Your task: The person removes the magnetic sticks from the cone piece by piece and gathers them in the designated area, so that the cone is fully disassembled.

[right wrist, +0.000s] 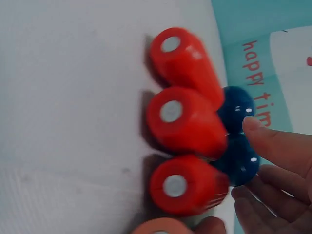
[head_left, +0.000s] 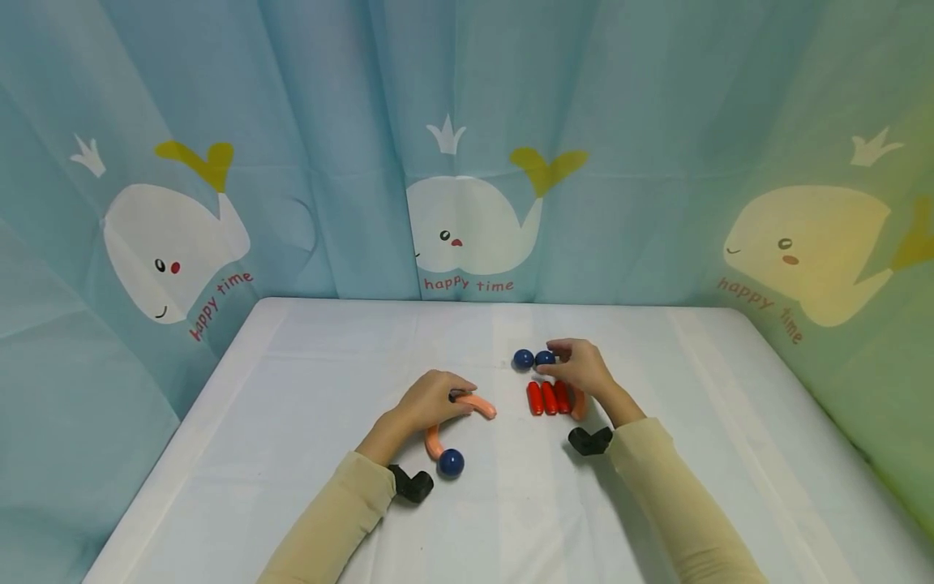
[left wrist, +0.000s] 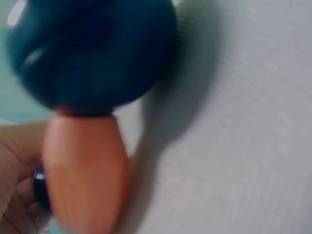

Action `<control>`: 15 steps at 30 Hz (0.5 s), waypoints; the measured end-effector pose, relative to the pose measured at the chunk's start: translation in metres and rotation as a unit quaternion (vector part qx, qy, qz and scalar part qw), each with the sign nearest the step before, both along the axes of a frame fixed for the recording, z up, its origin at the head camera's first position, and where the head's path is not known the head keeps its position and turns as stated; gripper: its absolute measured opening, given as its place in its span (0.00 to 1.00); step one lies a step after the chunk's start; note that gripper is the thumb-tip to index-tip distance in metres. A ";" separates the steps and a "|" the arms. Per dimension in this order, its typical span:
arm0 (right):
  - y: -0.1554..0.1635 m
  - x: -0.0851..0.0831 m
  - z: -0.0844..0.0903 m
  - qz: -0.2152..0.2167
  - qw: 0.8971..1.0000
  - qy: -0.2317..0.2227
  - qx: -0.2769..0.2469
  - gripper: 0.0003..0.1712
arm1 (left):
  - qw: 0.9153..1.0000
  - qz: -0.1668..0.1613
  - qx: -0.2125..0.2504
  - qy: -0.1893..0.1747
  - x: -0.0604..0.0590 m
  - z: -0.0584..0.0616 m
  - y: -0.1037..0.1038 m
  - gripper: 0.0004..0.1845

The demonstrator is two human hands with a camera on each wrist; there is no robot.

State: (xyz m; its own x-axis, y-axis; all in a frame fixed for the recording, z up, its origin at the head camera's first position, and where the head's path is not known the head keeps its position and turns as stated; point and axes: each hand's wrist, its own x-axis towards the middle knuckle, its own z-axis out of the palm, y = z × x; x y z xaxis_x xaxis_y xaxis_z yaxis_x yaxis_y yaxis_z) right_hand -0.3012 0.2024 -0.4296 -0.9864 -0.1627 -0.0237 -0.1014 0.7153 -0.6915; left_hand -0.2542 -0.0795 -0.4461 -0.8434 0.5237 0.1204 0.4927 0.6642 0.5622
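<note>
Left hand (head_left: 432,399) — fingers partly closed — grips a navy ball (left wrist: 42,189) beside a curved orange rod (head_left: 480,404); right hand (head_left: 584,369), fingers slightly parted, pinches another navy ball (head_left: 544,358).

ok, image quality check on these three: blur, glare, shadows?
Head: mostly crisp, yellowish tint toward the right of the curtain. Left wrist: worst blur, near blue ball and orange piece soft, dark shadow on the white tabletop beside them. Right wrist: red pieces a little soft, white glints on the blue balls.
</note>
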 end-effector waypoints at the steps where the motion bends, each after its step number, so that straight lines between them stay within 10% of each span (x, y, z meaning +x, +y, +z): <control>1: 0.000 0.001 0.001 0.001 1.000 0.004 -0.001 0.33 | 1.000 0.010 -0.007 0.003 0.002 0.003 -0.002 0.19; 9: -0.009 0.016 0.011 0.000 0.998 0.049 -0.040 0.31 | 0.991 0.108 -0.083 0.013 0.024 0.018 -0.014 0.25; 15: -0.030 0.035 0.013 0.039 0.993 0.081 -0.074 0.27 | 0.992 0.106 -0.059 0.023 0.027 0.011 -0.015 0.21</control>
